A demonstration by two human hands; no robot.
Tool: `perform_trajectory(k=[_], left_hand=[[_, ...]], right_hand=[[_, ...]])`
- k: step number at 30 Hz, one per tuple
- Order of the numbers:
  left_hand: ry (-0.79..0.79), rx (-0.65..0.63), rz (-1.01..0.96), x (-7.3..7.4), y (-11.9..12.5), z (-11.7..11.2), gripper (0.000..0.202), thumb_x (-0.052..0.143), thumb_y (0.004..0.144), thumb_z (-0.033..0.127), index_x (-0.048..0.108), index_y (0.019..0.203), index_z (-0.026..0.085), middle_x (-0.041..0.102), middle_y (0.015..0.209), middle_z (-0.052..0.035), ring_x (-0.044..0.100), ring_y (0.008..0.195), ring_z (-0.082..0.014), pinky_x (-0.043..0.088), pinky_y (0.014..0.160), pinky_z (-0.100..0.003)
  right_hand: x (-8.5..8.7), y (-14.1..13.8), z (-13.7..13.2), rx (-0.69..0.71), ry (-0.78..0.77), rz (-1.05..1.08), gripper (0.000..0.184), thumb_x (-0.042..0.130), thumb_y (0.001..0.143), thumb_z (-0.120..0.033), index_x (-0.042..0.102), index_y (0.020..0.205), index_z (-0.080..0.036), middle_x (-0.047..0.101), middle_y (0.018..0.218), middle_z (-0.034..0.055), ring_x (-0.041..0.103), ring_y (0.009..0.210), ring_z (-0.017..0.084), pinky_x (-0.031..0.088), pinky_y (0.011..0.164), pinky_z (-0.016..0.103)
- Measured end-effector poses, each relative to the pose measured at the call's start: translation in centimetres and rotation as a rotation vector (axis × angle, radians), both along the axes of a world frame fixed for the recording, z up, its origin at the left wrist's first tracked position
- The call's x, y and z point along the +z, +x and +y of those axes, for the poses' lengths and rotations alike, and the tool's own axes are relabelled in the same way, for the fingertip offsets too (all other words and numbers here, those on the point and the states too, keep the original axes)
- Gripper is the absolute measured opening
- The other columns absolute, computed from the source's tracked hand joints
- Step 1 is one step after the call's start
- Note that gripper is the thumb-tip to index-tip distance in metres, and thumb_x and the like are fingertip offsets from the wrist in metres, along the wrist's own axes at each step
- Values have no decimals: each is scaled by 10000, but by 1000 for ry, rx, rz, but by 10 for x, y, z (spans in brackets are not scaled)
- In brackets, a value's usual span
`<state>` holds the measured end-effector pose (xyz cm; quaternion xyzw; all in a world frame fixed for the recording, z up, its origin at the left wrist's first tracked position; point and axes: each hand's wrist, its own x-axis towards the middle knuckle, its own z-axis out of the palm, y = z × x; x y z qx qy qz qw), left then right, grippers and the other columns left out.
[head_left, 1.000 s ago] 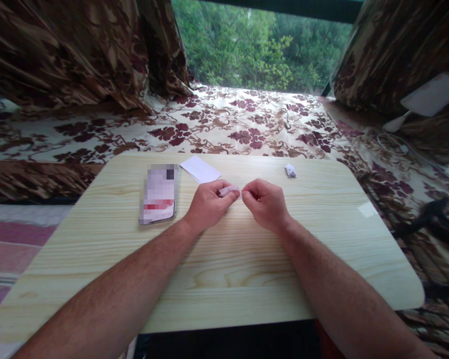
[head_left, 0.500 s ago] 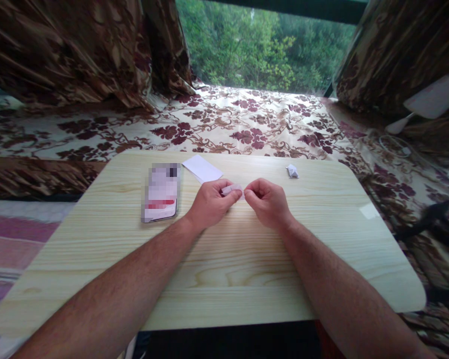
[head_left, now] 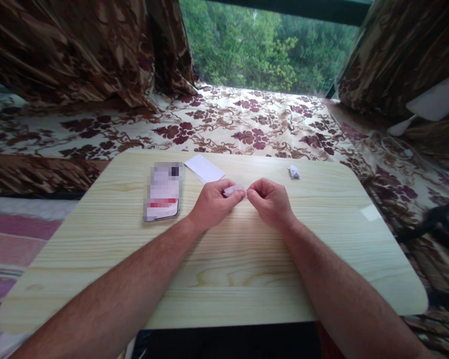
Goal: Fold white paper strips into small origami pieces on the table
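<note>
Over the middle of the table, my left hand [head_left: 217,202] is closed, pinching a small folded piece of white paper [head_left: 233,190] between thumb and fingers. My right hand [head_left: 268,200] faces it with thumb and forefinger pinched at the paper's right end; its fingertips almost meet the left thumb. The other fingers of my right hand are curled in. Just behind my left hand lie flat white paper sheets [head_left: 204,168]. A small folded white paper piece [head_left: 294,172] rests farther back, to the right of my right hand.
A phone [head_left: 163,192], partly pixelated, lies left of my left hand on the light wooden table [head_left: 232,299]. A pale patch [head_left: 370,213] shows near the right edge. Beyond the table is a floral cloth [head_left: 247,119], with a white lamp [head_left: 436,99] at right.
Both hands stay nearly in place, still pinching at the folded paper. The whole view has shifted very slightly; nothing on the table has visibly moved.
</note>
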<state>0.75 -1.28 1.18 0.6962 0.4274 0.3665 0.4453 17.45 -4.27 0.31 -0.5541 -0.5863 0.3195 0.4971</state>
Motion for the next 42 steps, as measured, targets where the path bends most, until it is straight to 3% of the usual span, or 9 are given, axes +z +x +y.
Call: perform_trajectory(k=[4, 12, 20, 24, 30, 42], left_hand=[[-23, -22, -27, 1, 2, -2, 241, 696, 740, 315, 684, 905, 140, 658, 733, -7, 557, 615, -116, 408, 524, -202], [-43, 13, -50, 3, 3, -1, 238, 696, 718, 292, 691, 890, 128, 669, 716, -10, 561, 584, -109, 409, 510, -198], [-128, 32, -184, -1, 6, -1, 377, 737, 674, 262, 606, 1013, 162, 668, 746, 5, 577, 586, -106, 414, 519, -192], [-77, 51, -152, -5, 6, -1, 375, 714, 699, 248, 608, 1052, 174, 629, 670, 30, 504, 509, -84, 345, 462, -185], [58, 80, -113, -6, 7, -3, 335, 662, 712, 205, 658, 1046, 175, 647, 751, 10, 564, 626, -110, 419, 563, -209], [-1, 105, -179, -4, 9, -3, 321, 680, 690, 185, 687, 1010, 170, 659, 727, 10, 560, 609, -107, 407, 548, -201]], right_hand=[[0, 1, 2, 1, -34, 46, 132, 601, 778, -292, 596, 699, -187, 532, 544, -33, 421, 477, 96, 320, 453, 227], [2, 1, 2, 33, -57, 90, 121, 608, 773, -271, 610, 700, -174, 549, 522, -36, 428, 450, 86, 309, 437, 219], [8, 1, 2, 62, -166, 206, 115, 614, 747, -241, 589, 664, -165, 536, 485, -45, 429, 434, 77, 311, 442, 216], [7, 0, 2, 72, -199, 228, 120, 614, 739, -235, 571, 649, -170, 537, 484, -48, 438, 431, 77, 333, 453, 217], [7, -2, 3, 60, -223, 227, 118, 617, 728, -230, 559, 641, -173, 510, 457, -59, 411, 407, 73, 294, 422, 214], [5, -1, 3, 47, -157, 174, 128, 612, 750, -254, 569, 659, -175, 520, 489, -51, 419, 438, 81, 297, 442, 224]])
